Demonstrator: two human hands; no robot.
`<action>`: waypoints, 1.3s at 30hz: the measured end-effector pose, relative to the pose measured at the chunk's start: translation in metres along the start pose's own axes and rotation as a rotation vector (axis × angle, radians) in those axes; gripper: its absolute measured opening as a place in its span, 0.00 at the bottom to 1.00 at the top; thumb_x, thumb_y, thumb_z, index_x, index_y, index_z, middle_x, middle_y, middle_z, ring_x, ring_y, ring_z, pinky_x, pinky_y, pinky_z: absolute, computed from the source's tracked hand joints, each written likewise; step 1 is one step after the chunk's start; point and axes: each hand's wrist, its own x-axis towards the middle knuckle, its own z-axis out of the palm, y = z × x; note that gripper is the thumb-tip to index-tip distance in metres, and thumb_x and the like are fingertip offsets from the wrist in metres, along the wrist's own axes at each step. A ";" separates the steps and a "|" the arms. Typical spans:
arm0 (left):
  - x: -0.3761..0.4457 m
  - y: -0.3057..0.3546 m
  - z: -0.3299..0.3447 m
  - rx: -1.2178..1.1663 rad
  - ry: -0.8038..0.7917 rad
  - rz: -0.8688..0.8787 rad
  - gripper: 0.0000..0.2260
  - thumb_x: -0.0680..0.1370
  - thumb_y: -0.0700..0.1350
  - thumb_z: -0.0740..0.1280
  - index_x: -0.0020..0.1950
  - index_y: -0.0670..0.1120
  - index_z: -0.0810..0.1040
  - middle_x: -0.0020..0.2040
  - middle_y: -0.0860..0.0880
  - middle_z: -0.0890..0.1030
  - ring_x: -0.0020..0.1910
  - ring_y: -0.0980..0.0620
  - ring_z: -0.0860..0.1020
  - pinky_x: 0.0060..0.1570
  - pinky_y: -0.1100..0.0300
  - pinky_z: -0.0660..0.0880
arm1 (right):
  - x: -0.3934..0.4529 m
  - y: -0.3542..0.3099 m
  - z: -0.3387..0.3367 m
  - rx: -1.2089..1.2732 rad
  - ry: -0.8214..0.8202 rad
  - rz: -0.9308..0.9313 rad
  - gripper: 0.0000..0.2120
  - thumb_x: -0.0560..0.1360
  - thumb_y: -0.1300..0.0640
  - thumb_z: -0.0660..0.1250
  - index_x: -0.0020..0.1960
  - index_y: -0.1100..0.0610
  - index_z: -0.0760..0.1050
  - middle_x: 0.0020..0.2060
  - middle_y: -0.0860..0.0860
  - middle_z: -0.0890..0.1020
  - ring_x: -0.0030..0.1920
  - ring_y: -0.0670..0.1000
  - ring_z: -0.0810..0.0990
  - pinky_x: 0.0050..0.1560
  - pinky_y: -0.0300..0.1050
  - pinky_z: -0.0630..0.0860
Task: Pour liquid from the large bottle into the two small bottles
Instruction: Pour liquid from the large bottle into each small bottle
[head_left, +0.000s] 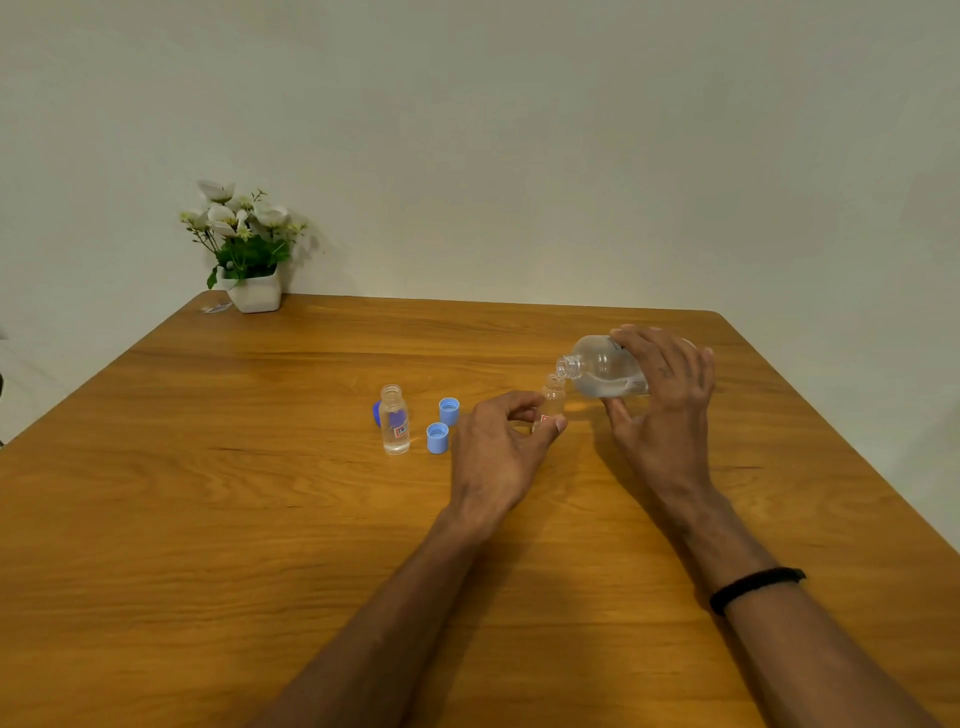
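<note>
The right hand (662, 395) held the large bottle (602, 366) tilted, its mouth just above a small bottle (553, 402) in the left hand (501, 441) grip. The second small bottle (394, 421) stood on the desk (208, 493) beside two blue caps (443, 425).

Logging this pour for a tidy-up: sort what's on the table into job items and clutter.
Job:
large bottle, right hand
small bottle, left hand
second small bottle
two light blue caps
dark blue cap

Lying about:
flower pot
small wrapper
</note>
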 end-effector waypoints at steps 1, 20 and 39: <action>0.000 0.000 0.000 0.002 0.001 0.001 0.20 0.76 0.57 0.77 0.65 0.51 0.84 0.52 0.56 0.87 0.41 0.61 0.84 0.48 0.63 0.81 | 0.000 0.000 0.000 0.000 0.000 0.001 0.37 0.67 0.67 0.78 0.74 0.52 0.75 0.71 0.49 0.77 0.76 0.52 0.68 0.79 0.73 0.54; 0.000 0.000 0.000 0.022 0.000 -0.003 0.21 0.76 0.57 0.76 0.67 0.51 0.83 0.55 0.55 0.87 0.44 0.60 0.85 0.47 0.65 0.81 | -0.001 0.001 0.000 -0.006 0.003 -0.009 0.36 0.68 0.66 0.79 0.74 0.52 0.75 0.71 0.51 0.77 0.76 0.53 0.68 0.79 0.74 0.55; -0.001 0.002 -0.001 0.008 -0.016 -0.012 0.21 0.76 0.57 0.76 0.67 0.51 0.83 0.55 0.56 0.87 0.41 0.63 0.84 0.47 0.64 0.81 | 0.000 0.003 0.001 -0.002 -0.008 -0.006 0.37 0.68 0.66 0.79 0.74 0.52 0.75 0.72 0.50 0.77 0.77 0.53 0.68 0.80 0.72 0.53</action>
